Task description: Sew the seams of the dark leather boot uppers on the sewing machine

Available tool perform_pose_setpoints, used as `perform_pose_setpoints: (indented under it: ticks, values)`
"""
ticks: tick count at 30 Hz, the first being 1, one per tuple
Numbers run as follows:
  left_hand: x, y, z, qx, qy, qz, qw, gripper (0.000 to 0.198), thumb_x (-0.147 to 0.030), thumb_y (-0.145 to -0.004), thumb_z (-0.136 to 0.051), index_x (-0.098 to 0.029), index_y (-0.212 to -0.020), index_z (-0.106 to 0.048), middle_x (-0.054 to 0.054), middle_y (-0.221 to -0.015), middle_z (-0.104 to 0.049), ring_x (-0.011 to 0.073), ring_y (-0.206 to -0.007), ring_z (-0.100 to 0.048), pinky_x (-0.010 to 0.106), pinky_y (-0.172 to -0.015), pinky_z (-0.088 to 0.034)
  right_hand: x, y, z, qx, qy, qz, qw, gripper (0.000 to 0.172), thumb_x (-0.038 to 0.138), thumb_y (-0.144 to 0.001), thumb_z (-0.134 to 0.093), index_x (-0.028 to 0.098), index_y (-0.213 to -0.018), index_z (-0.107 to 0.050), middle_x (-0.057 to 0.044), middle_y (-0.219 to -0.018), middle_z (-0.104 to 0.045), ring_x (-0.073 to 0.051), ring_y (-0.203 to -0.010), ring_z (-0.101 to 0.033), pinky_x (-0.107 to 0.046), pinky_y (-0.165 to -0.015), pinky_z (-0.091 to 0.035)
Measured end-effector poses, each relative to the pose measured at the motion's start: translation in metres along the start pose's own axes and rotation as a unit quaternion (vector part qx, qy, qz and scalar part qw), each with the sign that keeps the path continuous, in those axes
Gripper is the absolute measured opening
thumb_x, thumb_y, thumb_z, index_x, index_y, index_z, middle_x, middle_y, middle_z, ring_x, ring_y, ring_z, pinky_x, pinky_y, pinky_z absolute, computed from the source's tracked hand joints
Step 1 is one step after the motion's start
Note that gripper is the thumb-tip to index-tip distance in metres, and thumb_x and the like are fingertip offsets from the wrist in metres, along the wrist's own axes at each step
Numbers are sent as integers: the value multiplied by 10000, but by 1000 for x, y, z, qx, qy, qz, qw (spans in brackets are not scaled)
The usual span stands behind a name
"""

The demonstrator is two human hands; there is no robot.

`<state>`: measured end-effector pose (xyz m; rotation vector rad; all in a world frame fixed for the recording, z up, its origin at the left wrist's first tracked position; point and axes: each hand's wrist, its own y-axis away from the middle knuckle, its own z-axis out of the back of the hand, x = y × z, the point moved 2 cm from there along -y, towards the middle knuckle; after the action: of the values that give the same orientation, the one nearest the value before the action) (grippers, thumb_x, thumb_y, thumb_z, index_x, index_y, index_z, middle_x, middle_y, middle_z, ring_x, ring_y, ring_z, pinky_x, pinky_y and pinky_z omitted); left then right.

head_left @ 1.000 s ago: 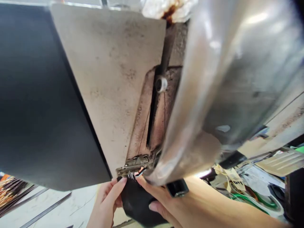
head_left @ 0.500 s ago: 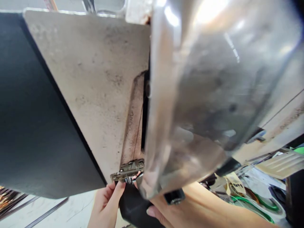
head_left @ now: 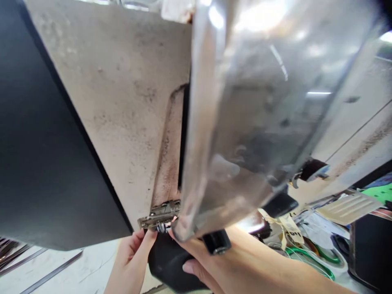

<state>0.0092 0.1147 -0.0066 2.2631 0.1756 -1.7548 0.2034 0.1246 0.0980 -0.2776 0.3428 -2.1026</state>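
Note:
A black flat piece with angled corners [head_left: 171,261] lies at the bottom centre, under a small metal mechanism [head_left: 161,214] of a pale, speckled machine [head_left: 122,81]. My left hand [head_left: 130,257] pinches the piece's upper left corner, thumb and fingers pressed together just below that mechanism. From the right, my right hand [head_left: 214,257] reaches across the piece, thumb apart from the forefinger and resting on the black surface. The forefinger stretches up to the metal parts. A clear plastic shield [head_left: 245,122] and a black knob [head_left: 217,242] hide some of this hand.
A large dark panel [head_left: 55,143] fills the left side. At the lower right are green-handled scissors [head_left: 312,259], a paper tag [head_left: 290,230], a pale ridged plate [head_left: 349,208] and a black flat object [head_left: 372,253]. Dark strips [head_left: 52,271] lie on the white surface at the lower left.
The whole view has shifted slightly, so the machine, shield and hands appear a little higher and further left. Both hands keep their places on the black piece.

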Motion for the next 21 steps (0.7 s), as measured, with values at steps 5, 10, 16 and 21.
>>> perform_pose_setpoints:
  ticks: [5, 10, 16, 21]
  values:
    - [-3, -4, 0, -6, -2, 6, 1000, 466, -570, -522, -930, -167, -635, -723, -27, -522, -622, 101, -513, -511, 180, -512, -451, -8, 1, -1, 11, -34, -2, 999, 261, 285, -994, -610, 254, -1239, -695, -16, -1077, -775, -173, -859, -739, -213, -787, -566]
    - [-3, -5, 2, -7, -1, 26, 1000, 456, -495, -497, -960, -171, -567, -647, -57, -506, -592, 62, -469, -428, 158, -453, -372, -21, -1, 2, 41, -66, -5, 997, 252, 337, -976, -651, 260, -1210, -708, -1, -1025, -779, -174, -864, -742, -210, -804, -567]
    - [-10, -5, -1, -14, -14, 6, 1000, 533, -622, -466, -925, -175, -573, -654, -40, -497, -601, 85, -468, -467, 186, -457, -394, -11, -2, 3, 32, -33, 2, 999, 305, 320, -956, -683, 256, -1253, -700, 0, -931, -784, -176, -779, -729, -235, -732, -562]
    - [-15, -10, -2, -12, -16, 17, 1000, 536, -596, -371, -953, -177, -530, -660, -35, -440, -573, 102, -458, -494, 193, -459, -405, 11, 0, 12, -38, 36, 5, 999, 478, 251, -788, -862, 221, -1242, -716, -12, -997, -792, -216, -756, -734, -310, -670, -552]
